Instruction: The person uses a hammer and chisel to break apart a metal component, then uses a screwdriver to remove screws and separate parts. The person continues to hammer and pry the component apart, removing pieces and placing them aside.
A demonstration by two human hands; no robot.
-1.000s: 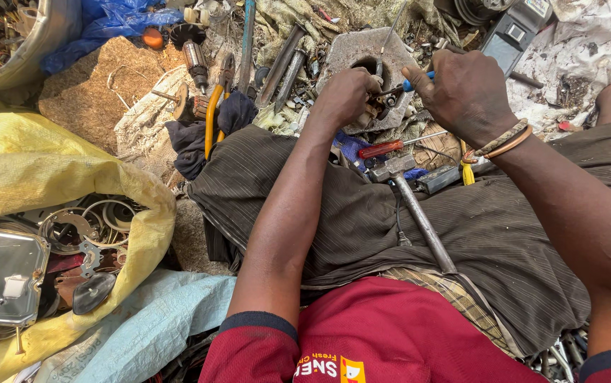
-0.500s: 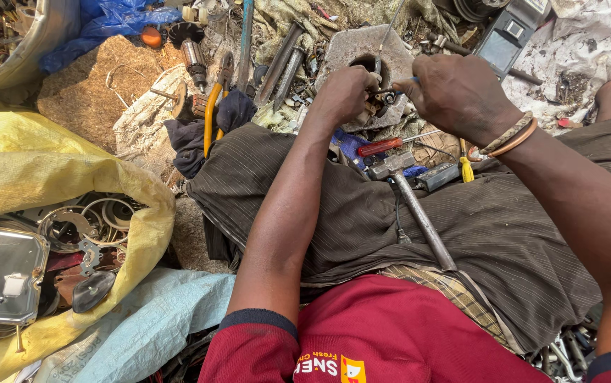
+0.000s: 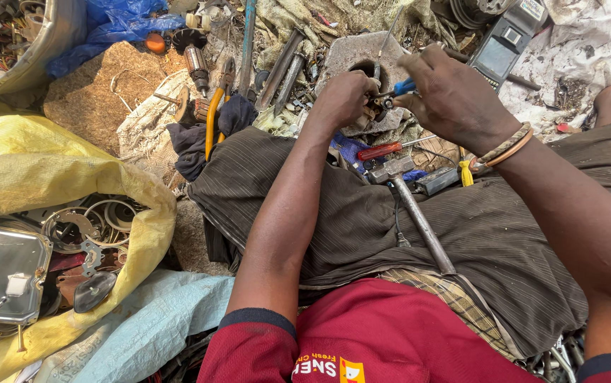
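Note:
My left hand (image 3: 344,99) grips a small dark metal part (image 3: 378,105) over a flat grey stone block (image 3: 362,60). My right hand (image 3: 454,96), with bracelets at the wrist, holds a blue-handled tool (image 3: 404,86) whose tip meets that part. A thin metal rod (image 3: 388,39) rises from between the two hands. Below them a red-handled screwdriver (image 3: 380,150) and a hammer (image 3: 419,216) with a metal shaft lie across my lap, on dark striped trousers (image 3: 362,220).
A yellow sack (image 3: 50,177) at left holds metal rings and a shiny metal plate (image 3: 0,273). Blue plastic (image 3: 117,25), a drill-like motor part (image 3: 195,60), yellow-handled pliers (image 3: 212,117) and scrap tools lie at the top. A grey electronic device (image 3: 507,39) sits top right.
Both hands shifted slightly on the small part; the right hand turned the blue-handled tool and a thin rod now shows above the hands.

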